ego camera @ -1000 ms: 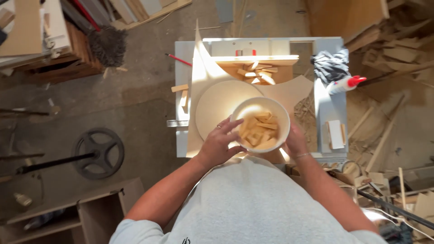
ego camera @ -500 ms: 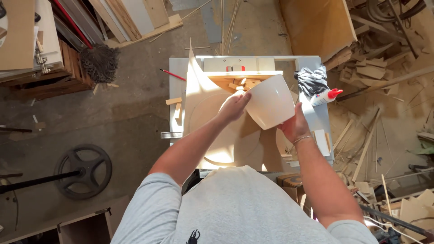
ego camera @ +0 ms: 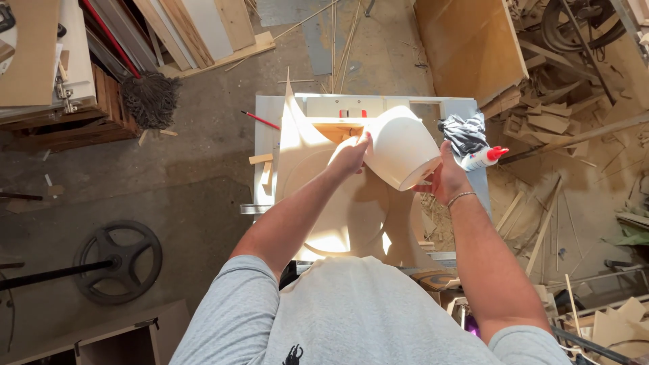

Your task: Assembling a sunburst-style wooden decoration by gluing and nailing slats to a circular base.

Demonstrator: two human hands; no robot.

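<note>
I hold a round cream-white bucket in both hands above a grey work table. The bucket is tipped over, its mouth facing down and to the right. My left hand presses on its left side near the base. My right hand grips its rim at the lower right. Under the bucket lies a pale wooden board with a round cut-out shape. What is inside the bucket is hidden.
A white glue bottle with a red cap and a dark rag lie on the table's right side. Wood offcuts pile up at the right. A broom head, a red pencil and a black wheel are on the floor at left.
The bucket, upright with wood pieces showing a second ago, has been lifted and tipped over toward the far side of the table. Both hands stayed on it.
</note>
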